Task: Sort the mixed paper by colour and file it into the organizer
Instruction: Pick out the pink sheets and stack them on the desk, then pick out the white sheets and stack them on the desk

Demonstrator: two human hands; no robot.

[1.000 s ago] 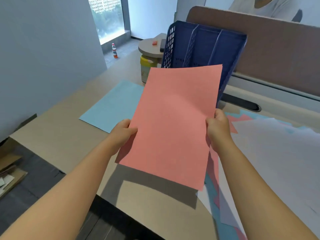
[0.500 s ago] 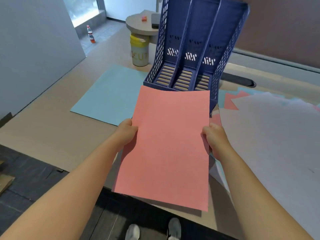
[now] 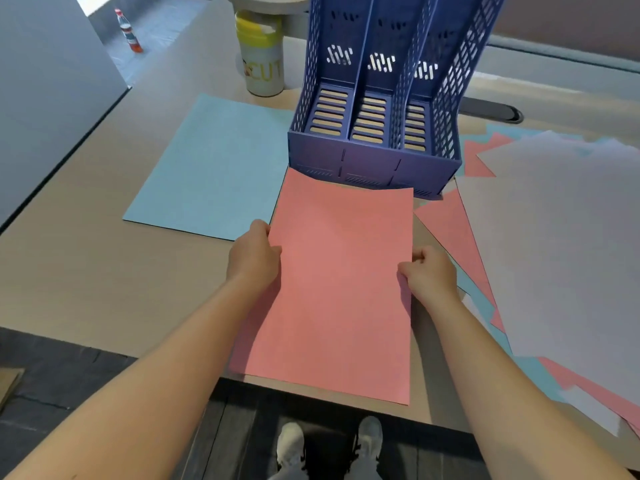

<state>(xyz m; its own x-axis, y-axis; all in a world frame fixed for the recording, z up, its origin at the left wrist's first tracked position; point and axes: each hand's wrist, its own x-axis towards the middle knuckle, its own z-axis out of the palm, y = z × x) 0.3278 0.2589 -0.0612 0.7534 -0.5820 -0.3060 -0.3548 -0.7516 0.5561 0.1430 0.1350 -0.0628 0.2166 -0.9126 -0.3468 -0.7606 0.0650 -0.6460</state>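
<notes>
While both hands' fingers (image 3: 406, 268) pinch its sides, pink sheet (image 3: 337, 289) spans between.

Yellow-lidded canister (image 3: 262, 60) behind the desk (image 3: 86, 271), drinks bottle (image 3: 129, 31) on the floor (far left), white shoes (image 3: 291, 445) below.

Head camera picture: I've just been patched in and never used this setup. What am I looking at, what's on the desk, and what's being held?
There is no machine here. A camera worn on a person's head looks forward and down at their own two bare arms. The left hand and right hand each grip a side edge of one pink sheet, low over the desk. Just beyond it stands a blue organizer with three slots, all showing bare slotted floors. A blue sheet lies flat to its left. A mixed pile of white, pink and blue paper spreads on the right. A yellow-lidded container stands behind.
</notes>
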